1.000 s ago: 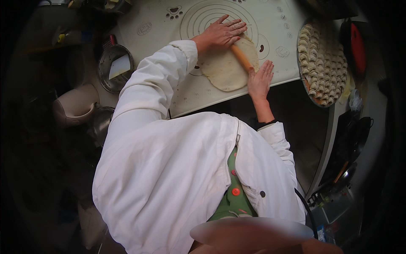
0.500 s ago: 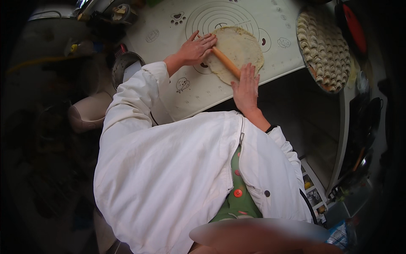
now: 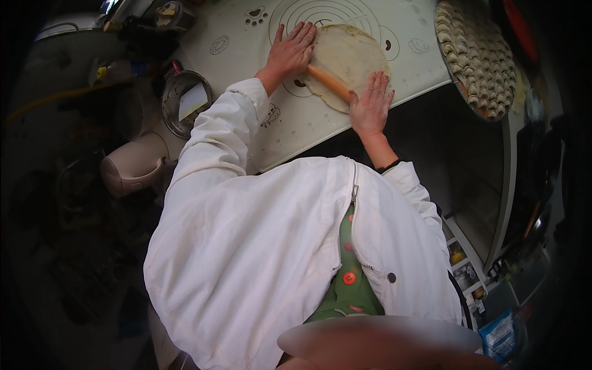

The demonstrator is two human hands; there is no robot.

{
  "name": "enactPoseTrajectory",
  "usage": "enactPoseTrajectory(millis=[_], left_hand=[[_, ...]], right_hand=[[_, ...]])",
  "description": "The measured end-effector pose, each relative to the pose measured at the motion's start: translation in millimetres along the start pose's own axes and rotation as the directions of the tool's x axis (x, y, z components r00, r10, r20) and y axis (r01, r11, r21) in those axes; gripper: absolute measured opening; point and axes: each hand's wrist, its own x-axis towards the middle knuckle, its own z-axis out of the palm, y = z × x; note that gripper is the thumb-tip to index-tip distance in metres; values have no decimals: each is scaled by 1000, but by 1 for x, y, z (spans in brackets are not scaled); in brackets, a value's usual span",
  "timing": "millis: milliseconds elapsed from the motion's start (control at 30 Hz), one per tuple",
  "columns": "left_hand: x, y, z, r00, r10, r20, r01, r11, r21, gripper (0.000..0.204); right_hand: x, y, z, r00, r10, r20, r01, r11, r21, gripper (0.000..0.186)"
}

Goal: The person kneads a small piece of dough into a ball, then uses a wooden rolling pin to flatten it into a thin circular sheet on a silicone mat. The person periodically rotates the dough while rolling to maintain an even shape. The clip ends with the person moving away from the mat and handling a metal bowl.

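A thin, round sheet of dough lies on a white printed mat. Across its near-left part a wooden rolling pin rests at a slant. My left hand lies flat over the pin's upper left end, fingers stretched out and slightly spread. At the lower right end my right hand presses with its palm, its fingers extended and pointing away from me. Neither hand wraps around the pin, and both pin ends are hidden under the palms.
At the right, a large round tray holds rows of small filled dumplings. A metal bowl with a white scraper-like piece in it stands left of the mat, near a beige rounded appliance. The table's front edge runs beside my right hand.
The pin sits slightly closer to the dough's near-left edge. My hands have turned on it, with their fingers more raised and spread. The whole view has shifted a little.
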Motion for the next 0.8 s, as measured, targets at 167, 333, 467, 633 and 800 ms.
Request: enactPoseTrajectory(millis=[167, 333, 467, 633, 800], left_hand=[[-28, 9, -8, 997, -71, 11, 71, 995, -75, 54], [-49, 15, -14, 992, -124, -10, 122, 986, -112, 53], [-62, 19, -18, 990, -136, -23, 134, 988, -75, 52], [-76, 23, -23, 982, -176, 61, 182, 979, -92, 53], [-101, 26, -27, 984, -174, 40, 178, 967, -182, 55]], right_hand=[[-18, -6, -8, 992, -92, 82, 93, 996, -9, 79], [-30, -12, -14, 983, -155, 97, 154, 988, 14, 76], [-40, -16, -17, 979, -182, 90, 179, 983, 41, 74], [-51, -14, -16, 962, -257, 97, 255, 966, 26, 65], [-64, -11, -16, 910, -413, -26, 405, 902, -148, 55]])
